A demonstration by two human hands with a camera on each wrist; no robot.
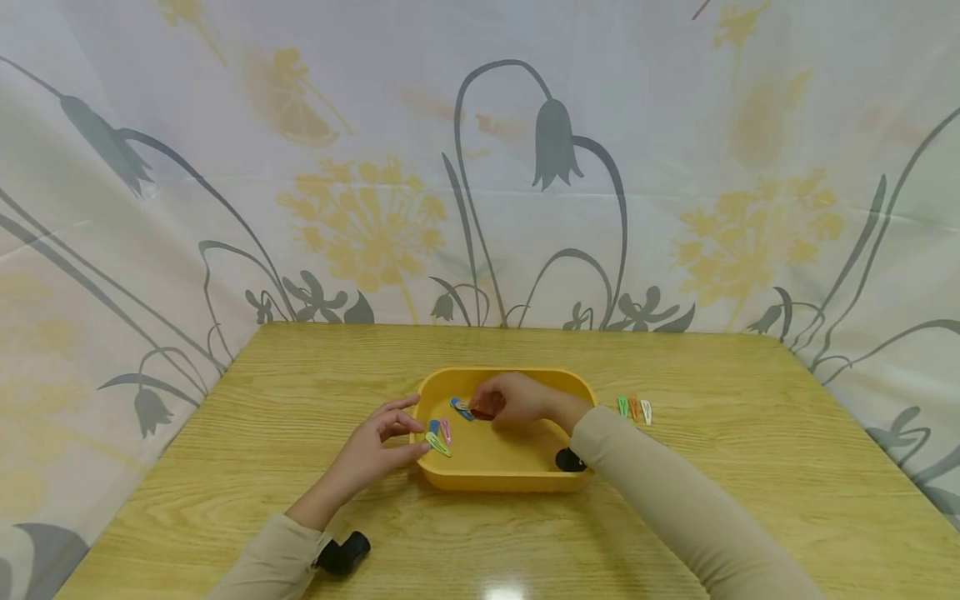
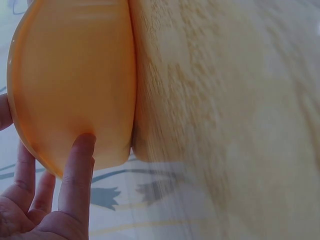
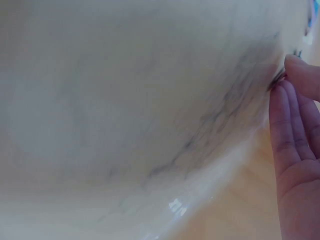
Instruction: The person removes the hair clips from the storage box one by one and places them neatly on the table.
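My left hand is at the left end of a yellow plastic tray, fingers spread and fairly straight. In the left wrist view one fingertip touches the tray's outer wall, with other fingers near the rim. Inside the tray, my right hand pinches a small dark hair clip between thumb and fingertips, mostly hidden by them. Just left of those fingers lies a blue hair clip. Beside my left thumb are a yellow-green clip, a pink clip and another blue clip.
Right of the tray, a green clip, an orange clip and a white clip lie in a row on the wooden table. A patterned cloth hangs behind the table. Black wrist cameras sit on both wrists.
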